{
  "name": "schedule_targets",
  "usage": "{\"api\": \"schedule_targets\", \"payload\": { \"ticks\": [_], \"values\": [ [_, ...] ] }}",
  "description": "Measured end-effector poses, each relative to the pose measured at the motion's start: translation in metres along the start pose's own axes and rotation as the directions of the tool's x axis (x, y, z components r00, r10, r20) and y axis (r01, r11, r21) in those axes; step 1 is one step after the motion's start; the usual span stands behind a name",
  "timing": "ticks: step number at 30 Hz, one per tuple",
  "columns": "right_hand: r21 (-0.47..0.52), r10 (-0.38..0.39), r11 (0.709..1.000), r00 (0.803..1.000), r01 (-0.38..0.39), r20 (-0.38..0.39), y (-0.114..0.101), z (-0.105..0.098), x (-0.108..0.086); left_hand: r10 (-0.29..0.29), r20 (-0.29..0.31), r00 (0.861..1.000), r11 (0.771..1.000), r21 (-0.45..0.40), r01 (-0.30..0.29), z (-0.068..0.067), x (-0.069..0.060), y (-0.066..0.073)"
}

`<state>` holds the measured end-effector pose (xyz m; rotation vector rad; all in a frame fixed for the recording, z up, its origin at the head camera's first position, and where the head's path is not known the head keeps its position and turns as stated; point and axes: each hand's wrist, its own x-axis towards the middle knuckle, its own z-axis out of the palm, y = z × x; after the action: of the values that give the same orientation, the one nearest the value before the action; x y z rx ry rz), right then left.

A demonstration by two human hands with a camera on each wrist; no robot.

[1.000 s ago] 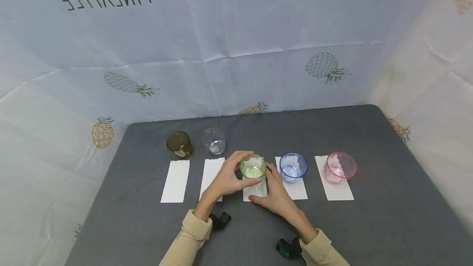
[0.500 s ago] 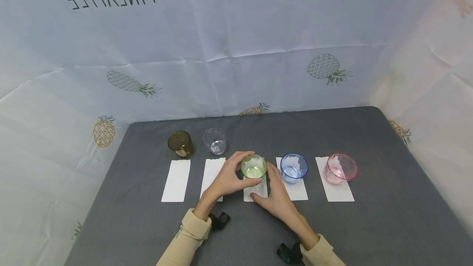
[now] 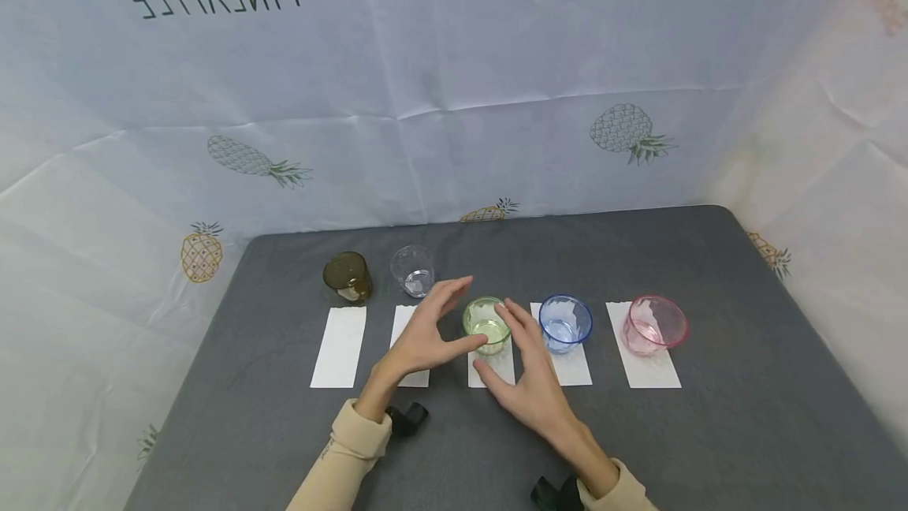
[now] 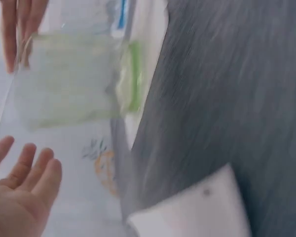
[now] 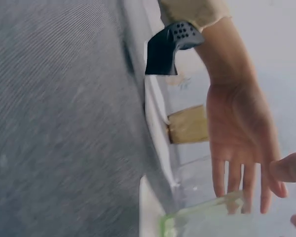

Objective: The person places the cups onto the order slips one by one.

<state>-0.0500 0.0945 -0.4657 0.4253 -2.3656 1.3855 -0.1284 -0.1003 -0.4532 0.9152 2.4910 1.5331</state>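
Dark grey counter (image 3: pixel 752 408), far corner at 2 o'clock rounded. Laid flat in spaced row: leftmost white paper (image 3: pixel 336 349) and second white paper (image 3: pixel 401 322) toward 9 o'clock, middle white paper (image 3: pixel 502 365) near centre, fourth white paper (image 3: pixel 573 369) and rightmost white paper (image 3: pixel 651 369) toward 3. Brown cup (image 3: pixel 347 276) directly on counter at 10, just beyond leftmost white paper; clear cup (image 3: pixel 414 270) near it, apart, toward 11.
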Motion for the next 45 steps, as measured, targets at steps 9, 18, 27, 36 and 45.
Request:
{"api": "schedule_targets", "payload": {
  "ticks": [9,18,27,36,45],
  "values": [
    [0.122,-0.046,0.992,0.999,0.043,0.028,-0.02,0.003,0.009,0.009,-0.097,0.995,0.998,0.062,-0.003,-0.05,-0.005,-0.003],
    [0.173,-0.055,0.984,0.994,0.037,0.096,-0.033,0.016,0.017,-0.006,-0.126,0.992,0.995,0.098,0.019,-0.09,-0.003,-0.008],
    [0.218,-0.082,0.975,0.984,0.047,0.156,-0.042,0.041,0.022,-0.054,-0.097,0.994,0.992,0.107,0.065,-0.104,0.006,-0.017],
    [0.191,-0.123,0.979,0.964,0.078,0.236,-0.04,0.064,0.027,-0.117,-0.076,0.99,0.985,0.116,0.125,-0.109,0.012,-0.032],
    [0.121,-0.066,0.992,0.946,0.029,0.319,-0.024,0.081,0.028,-0.148,-0.071,0.986,0.98,0.123,0.156,-0.109,0.015,-0.042]
  ]
}}
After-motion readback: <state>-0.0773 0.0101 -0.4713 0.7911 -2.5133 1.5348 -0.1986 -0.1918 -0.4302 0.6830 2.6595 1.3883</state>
